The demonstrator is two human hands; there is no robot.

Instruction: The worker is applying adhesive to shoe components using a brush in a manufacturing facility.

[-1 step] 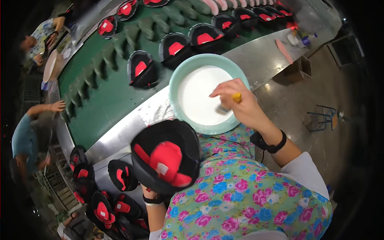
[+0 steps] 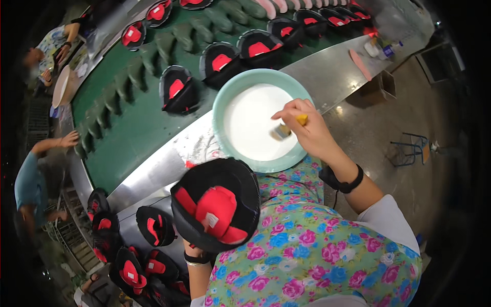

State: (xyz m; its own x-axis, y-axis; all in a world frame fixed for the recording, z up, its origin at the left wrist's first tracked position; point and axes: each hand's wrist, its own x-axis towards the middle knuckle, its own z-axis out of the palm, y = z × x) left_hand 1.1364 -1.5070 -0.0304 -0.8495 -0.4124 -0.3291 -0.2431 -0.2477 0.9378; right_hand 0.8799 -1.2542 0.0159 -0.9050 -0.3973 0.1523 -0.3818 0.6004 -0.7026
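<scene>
My right hand (image 2: 306,129) grips a flat paintbrush (image 2: 281,132) with a yellow handle. Its bristles are over the white liquid (image 2: 255,120) in a pale green basin (image 2: 221,120); whether they touch the surface is hard to tell. From below, my left hand (image 2: 192,250) holds up a black shoe upper (image 2: 217,169) with red lining, its opening facing me. That upper hides most of the left fingers. It hangs just nearer to me than the basin, in front of my flowered apron.
Along the green conveyor belt (image 2: 133,138) stand black-and-red shoe uppers (image 2: 179,92), dark soles and pink soles. More uppers (image 2: 134,271) are heaped at my lower left. A co-worker's hand (image 2: 69,139) reaches the belt's left edge. A cardboard box (image 2: 381,87) sits right of the metal ledge.
The brush has tilted in my right hand, so its bristles show more plainly. My left hand has shifted the shoe upper slightly right and down.
</scene>
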